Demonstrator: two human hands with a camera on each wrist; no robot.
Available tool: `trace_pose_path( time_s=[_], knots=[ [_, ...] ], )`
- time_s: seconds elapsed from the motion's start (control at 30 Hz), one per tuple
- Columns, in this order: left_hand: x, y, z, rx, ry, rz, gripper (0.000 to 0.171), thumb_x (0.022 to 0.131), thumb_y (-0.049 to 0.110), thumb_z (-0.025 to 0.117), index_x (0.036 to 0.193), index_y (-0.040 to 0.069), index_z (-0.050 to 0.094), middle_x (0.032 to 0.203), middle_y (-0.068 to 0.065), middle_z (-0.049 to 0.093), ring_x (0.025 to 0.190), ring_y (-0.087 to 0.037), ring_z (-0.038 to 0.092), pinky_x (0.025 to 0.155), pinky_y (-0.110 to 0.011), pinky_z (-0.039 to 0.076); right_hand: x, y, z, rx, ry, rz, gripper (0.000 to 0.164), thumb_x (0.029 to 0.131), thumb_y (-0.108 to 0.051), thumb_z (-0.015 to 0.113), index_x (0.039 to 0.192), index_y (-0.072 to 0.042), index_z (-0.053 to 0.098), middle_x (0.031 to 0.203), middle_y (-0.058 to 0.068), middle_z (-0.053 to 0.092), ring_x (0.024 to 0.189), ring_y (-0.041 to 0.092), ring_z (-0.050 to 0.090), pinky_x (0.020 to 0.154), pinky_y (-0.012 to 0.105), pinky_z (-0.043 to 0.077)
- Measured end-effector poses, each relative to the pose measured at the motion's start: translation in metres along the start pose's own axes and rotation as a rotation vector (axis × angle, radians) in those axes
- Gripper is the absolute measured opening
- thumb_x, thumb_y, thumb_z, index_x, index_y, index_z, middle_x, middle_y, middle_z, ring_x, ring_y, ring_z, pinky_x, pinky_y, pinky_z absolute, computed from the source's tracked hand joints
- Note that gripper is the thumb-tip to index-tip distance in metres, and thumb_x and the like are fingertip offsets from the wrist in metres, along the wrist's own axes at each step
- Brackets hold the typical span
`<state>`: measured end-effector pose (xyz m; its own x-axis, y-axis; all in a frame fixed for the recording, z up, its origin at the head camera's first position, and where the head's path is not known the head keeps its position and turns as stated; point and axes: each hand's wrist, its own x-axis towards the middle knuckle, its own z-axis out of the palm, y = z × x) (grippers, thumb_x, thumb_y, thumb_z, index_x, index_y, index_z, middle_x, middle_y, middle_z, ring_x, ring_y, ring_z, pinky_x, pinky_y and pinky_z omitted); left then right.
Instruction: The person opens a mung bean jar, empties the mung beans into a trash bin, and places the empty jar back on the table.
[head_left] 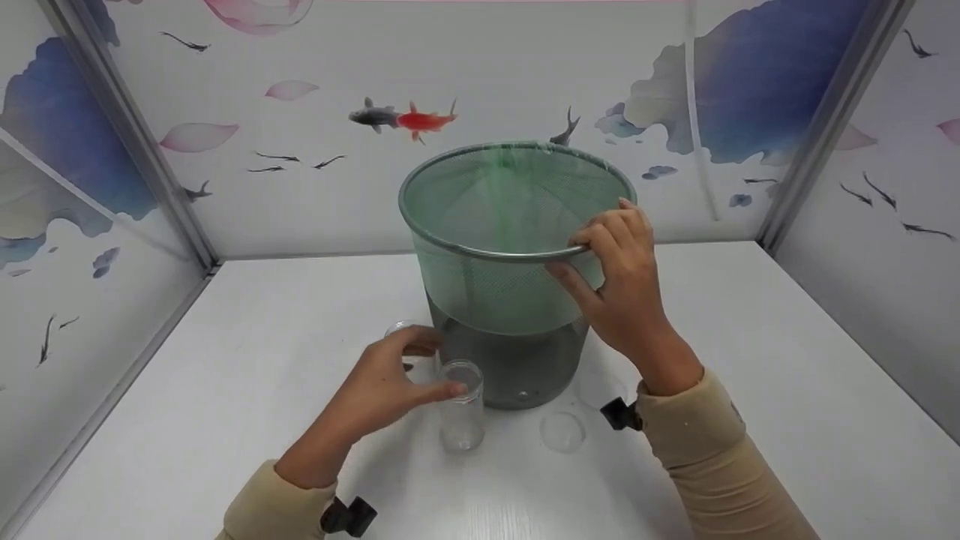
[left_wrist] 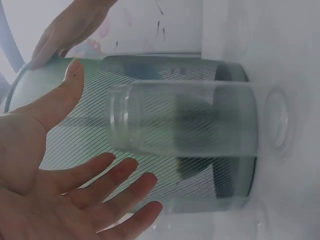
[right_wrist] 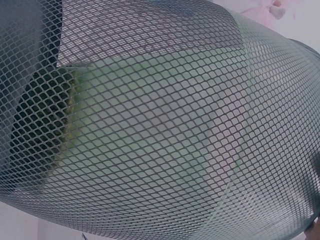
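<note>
A mesh waste bin (head_left: 517, 367) stands upright on the white table, with a thin green lining showing through its upper part. My right hand (head_left: 626, 281) holds its metal rim at the right, fingers over the edge and thumb outside. Just in front of the bin stands a clear jar (head_left: 462, 427), open at the top. My left hand (head_left: 379, 386) is beside this jar; in the left wrist view its fingers (left_wrist: 112, 200) are spread and nearly straight, with nothing in them. Mesh and lining fill the right wrist view, with a dark patch low inside the bin (right_wrist: 150, 110).
Behind my left hand, a second clear container (head_left: 403, 326) is partly hidden. A round transparent disc (head_left: 562, 433) lies right of the jar, near another faint clear round shape (head_left: 600, 386). Printed panels (head_left: 300, 202) wall the table at the back and sides.
</note>
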<state>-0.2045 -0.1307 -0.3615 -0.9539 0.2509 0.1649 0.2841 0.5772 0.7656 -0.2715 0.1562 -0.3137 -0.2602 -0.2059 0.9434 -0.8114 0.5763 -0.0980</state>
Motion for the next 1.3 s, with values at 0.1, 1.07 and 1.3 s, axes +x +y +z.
trace_pose_path(
  time_s=[0.1, 1.07, 1.3],
  knots=[
    [0.000, 0.000, -0.019, 0.090, 0.100, 0.065, 0.066, 0.081, 0.048, 0.078, 0.133, 0.014, 0.056, 0.131, -0.001, 0.059, 0.125, -0.021, 0.053, 0.102, -0.045, 0.045, 0.000, 0.000, 0.000, -0.002, -0.002, 0.002, 0.040, 0.094, -0.043, 0.063, 0.092, -0.003, 0.060, 0.088, 0.009, 0.054, 0.094, 0.028, 0.048, 0.114, 0.054, 0.022],
    [0.023, -0.119, -0.061, 0.798, 0.192, -0.047, 0.078, 0.098, 0.064, 0.037, 0.156, 0.012, 0.027, 0.161, -0.021, 0.019, 0.148, -0.044, 0.011, 0.113, -0.067, 0.001, -0.001, 0.001, -0.004, -0.010, -0.029, 0.007, 0.038, 0.096, -0.042, 0.061, 0.094, -0.004, 0.061, 0.091, 0.009, 0.055, 0.097, 0.028, 0.048, 0.115, 0.054, 0.020],
    [0.022, -0.115, -0.061, 0.808, 0.194, -0.050, 0.078, 0.098, 0.064, 0.037, 0.156, 0.012, 0.028, 0.161, -0.022, 0.019, 0.148, -0.044, 0.010, 0.113, -0.068, 0.002, 0.001, 0.002, -0.010, -0.001, -0.083, -0.038, 0.041, 0.099, -0.047, 0.053, 0.107, -0.009, 0.066, 0.102, 0.009, 0.059, 0.104, 0.028, 0.049, 0.114, 0.055, 0.020]
  ],
)
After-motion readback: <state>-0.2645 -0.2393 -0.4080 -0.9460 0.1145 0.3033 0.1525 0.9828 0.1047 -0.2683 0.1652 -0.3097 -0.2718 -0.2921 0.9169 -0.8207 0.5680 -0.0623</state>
